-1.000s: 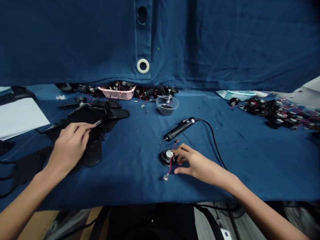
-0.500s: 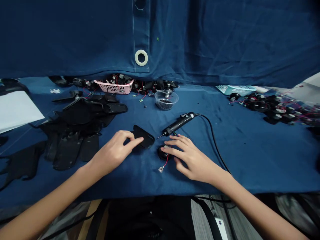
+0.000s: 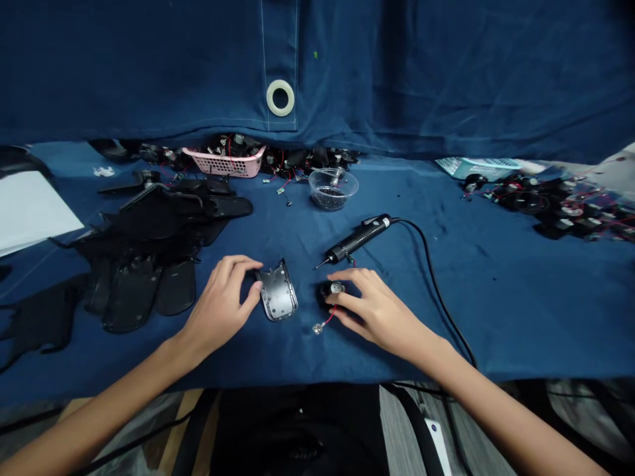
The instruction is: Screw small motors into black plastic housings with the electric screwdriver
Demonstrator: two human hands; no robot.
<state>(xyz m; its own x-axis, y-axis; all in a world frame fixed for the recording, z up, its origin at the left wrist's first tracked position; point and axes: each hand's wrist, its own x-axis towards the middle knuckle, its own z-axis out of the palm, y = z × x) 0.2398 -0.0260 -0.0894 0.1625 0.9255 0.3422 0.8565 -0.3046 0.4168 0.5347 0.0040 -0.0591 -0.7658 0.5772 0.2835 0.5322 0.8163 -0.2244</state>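
Observation:
A black plastic casing shell (image 3: pixel 278 291) lies flat on the blue cloth, its inner face with small screw holes showing. My left hand (image 3: pixel 221 303) rests just left of it, fingers spread, its fingertips at the shell's left edge. My right hand (image 3: pixel 377 312) curls over a small round black speaker (image 3: pixel 333 289), which is partly hidden under the fingers. Red wires run from the speaker to a small metal terminal (image 3: pixel 318 328). An electric screwdriver (image 3: pixel 358 238) with a black cord lies just beyond my right hand, not touching it.
Black casing pieces (image 3: pixel 143 284) are piled to the left, by white paper (image 3: pixel 30 211). Behind stand a pink basket (image 3: pixel 223 164) and a clear bowl of small black screws (image 3: pixel 330 192). Wired speakers (image 3: pixel 560 211) are heaped at right, beside a teal basket (image 3: pixel 476 168).
The black casing shell has been turned over and now shows its inner face. My left hand has moved to the shell's left side. My right hand stays on the speaker.

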